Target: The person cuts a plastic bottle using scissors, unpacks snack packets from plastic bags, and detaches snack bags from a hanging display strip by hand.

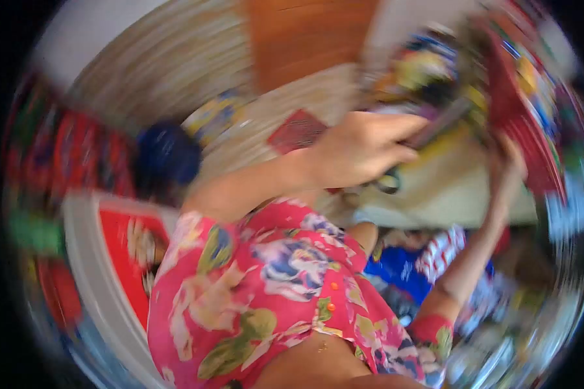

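My left hand (360, 148) reaches across to the right, its fingers closed on a dark, elongated object (441, 123) smeared by motion. Farther right, my right hand (509, 162) grips the lower edge of a red, flat item (522, 123) whose exact kind I cannot make out. The dark object's far end lies close to the red item; blur hides whether they touch. Below both hands is a pale yellowish surface (454, 188).
An orange-brown panel (311, 39) stands at the top. A red mat (297, 131) lies on the floor. At left are a dark blue round object (169, 153) and a white-framed red panel (120, 253). Blue cloth (399, 269) and colourful piled items (422, 68) are at right.
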Motion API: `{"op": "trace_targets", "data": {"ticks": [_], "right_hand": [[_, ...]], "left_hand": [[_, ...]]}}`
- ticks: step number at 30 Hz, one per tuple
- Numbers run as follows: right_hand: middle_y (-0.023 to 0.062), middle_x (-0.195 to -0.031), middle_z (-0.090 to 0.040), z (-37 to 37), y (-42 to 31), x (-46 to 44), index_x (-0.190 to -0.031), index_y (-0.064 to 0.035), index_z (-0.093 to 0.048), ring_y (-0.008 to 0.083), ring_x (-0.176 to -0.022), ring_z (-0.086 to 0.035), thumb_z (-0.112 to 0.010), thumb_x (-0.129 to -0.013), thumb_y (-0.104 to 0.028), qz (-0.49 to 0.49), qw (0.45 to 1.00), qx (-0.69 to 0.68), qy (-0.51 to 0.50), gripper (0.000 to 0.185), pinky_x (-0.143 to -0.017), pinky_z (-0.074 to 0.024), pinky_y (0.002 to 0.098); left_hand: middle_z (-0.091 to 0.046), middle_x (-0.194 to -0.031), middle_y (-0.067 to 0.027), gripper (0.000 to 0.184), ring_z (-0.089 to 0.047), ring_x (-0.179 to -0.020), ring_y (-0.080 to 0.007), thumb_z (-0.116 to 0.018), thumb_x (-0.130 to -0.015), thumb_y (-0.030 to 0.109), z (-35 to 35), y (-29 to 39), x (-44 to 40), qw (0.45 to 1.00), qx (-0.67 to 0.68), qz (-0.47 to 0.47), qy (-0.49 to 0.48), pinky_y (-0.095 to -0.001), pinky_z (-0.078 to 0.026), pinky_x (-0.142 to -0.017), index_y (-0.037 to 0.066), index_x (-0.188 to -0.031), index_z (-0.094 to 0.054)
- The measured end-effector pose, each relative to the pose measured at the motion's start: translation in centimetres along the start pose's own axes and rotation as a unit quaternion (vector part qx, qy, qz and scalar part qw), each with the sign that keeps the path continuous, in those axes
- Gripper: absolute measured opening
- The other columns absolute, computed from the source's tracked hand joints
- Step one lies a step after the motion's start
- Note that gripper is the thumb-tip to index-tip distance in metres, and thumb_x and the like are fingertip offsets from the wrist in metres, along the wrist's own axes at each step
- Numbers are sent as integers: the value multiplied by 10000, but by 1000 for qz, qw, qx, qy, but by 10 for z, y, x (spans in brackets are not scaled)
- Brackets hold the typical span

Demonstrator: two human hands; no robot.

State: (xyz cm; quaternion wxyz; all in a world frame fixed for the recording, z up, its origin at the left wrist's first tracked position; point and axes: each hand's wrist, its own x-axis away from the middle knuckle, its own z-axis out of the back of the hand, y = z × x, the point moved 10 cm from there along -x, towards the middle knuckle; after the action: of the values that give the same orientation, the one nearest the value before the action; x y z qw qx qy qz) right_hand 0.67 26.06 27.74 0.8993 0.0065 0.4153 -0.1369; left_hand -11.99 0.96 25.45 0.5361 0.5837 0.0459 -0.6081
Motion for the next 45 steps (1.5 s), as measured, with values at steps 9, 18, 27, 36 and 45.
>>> {"op": "trace_targets", "data": {"ticks": [9,18,27,36,45], "right_hand": [[86,-904,-638,-21,-182,3,-925,48,-641,149,-828,-578,-559,-853,-35,29,874,-484,6,138,-762,-473,266],[111,-778,-625,-157,-302,97,-815,46,-568,155,-704,-617,-572,-779,85,17,615,-705,-352,53,-713,-521,290],[109,-791,-640,-202,-311,140,-926,33,-575,145,-691,-618,-599,-743,57,-27,516,-726,-454,187,-649,-518,264],[91,-809,-620,-251,-248,160,-952,-9,-585,186,-721,-619,-643,-720,17,-198,410,-768,-449,241,-628,-524,294],[83,-822,-633,-284,-213,189,-1015,-50,-556,153,-644,-616,-628,-743,41,-319,297,-808,-397,295,-573,-506,245]], "left_hand": [[-596,-1082,-186,405,-590,-942,-340,-586,-813,110,201,158,141,820,-501,94,259,-373,-477,-781,48,-1205,-510],[-562,-1125,-232,419,-542,-1034,-378,-522,-826,202,221,406,361,184,-798,340,463,-424,-436,-851,35,-1207,-480],[-621,-994,-209,269,-602,-945,-359,-505,-750,164,264,534,687,-71,-594,665,446,-446,-467,-818,9,-899,-666],[-635,-928,-192,283,-623,-833,-319,-461,-821,214,335,523,809,103,-588,729,334,-421,-485,-717,46,-944,-653],[-614,-876,-160,353,-593,-849,-318,-548,-736,288,262,559,692,-258,-578,598,492,-459,-451,-775,49,-983,-630]]}}
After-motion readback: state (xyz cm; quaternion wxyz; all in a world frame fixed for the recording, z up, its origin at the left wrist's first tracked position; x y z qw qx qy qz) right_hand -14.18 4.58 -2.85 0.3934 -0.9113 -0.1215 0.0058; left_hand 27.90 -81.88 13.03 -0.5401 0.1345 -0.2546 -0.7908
